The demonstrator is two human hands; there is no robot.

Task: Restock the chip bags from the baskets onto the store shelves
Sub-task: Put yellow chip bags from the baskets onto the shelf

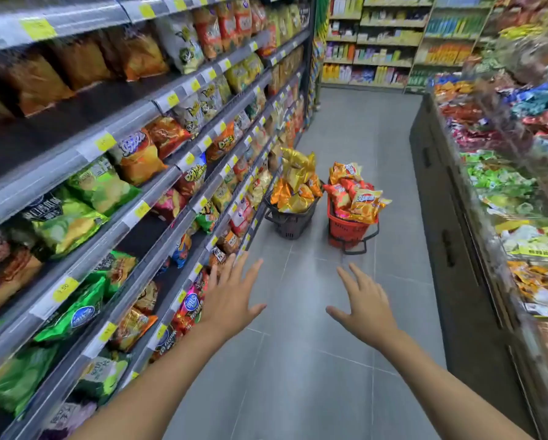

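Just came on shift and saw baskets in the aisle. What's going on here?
A person is restocking chips. The left hand and right hand are both open and empty, reaching toward a black basket and a red basket on the floor ahead, each heaped with chip bags. The shelves alongside show some gaps.

Both bare arms stretch forward, palms down. The left hand [233,298] has its fingers straight and spread; the right hand [366,308] likewise, thumb out. Neither holds anything.
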